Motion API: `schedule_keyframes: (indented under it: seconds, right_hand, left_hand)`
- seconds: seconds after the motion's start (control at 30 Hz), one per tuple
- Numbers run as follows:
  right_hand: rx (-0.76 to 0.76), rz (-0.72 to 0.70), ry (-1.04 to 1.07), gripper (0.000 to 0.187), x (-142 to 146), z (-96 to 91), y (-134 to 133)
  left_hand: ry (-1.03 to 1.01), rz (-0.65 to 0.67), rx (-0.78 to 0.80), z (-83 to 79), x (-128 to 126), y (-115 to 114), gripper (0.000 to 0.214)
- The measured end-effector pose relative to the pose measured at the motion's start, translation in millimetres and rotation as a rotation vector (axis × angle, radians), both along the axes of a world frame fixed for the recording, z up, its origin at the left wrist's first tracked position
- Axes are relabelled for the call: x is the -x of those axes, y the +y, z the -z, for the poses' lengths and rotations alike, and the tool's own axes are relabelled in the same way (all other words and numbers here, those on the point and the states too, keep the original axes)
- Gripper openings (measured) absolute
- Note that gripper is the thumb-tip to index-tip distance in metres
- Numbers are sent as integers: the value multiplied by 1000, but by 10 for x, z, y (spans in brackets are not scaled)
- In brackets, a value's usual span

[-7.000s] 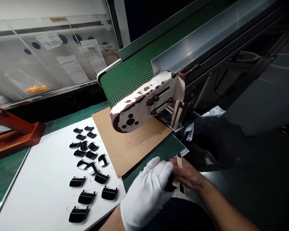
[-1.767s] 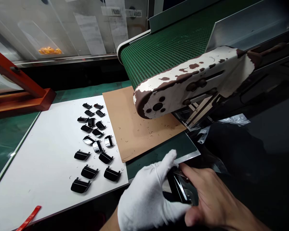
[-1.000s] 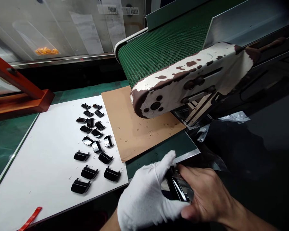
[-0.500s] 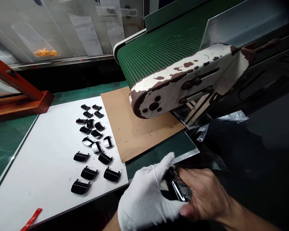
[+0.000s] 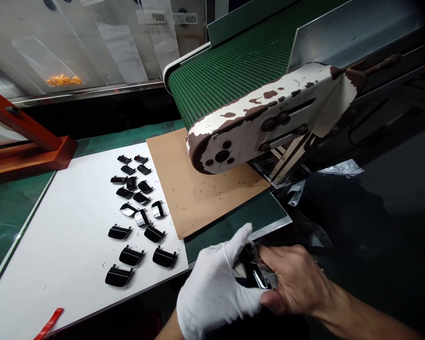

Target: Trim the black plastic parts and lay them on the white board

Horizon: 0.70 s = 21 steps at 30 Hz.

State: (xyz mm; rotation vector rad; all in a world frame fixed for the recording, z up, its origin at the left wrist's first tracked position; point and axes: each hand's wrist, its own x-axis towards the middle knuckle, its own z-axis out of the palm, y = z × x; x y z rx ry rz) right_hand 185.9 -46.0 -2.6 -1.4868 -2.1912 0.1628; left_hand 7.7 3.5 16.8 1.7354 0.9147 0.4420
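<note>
Gloved left hand point(image 5: 212, 283) and bare right hand point(image 5: 293, 281) grip a glossy black plastic part point(image 5: 254, 274) between closed fingers, just past the near right corner of the white board point(image 5: 56, 236); further black parts point(image 5: 142, 218) lie finished in rows on it.

No legible text, brand or number in view, printed paper notices point(image 5: 122, 53) on clear plastic panel point(image 5: 71, 61) too small and blurred to read, white label strip point(image 5: 150, 17) and second strip point(image 5: 184, 18) above, dark characters on both, unreadable
</note>
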Motion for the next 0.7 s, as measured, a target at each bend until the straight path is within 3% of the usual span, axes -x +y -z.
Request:
schedule_keyframes:
  seconds: [0.47, 0.7]
  right_hand:
    - [20, -12, -9, 84, -2, 112, 38]
    - [42, 24, 5, 90, 26, 70, 32]
  left_hand:
    - [-61, -6, 111, 180, 42, 26, 96]
    - [-51, -20, 68, 110, 34, 32, 94]
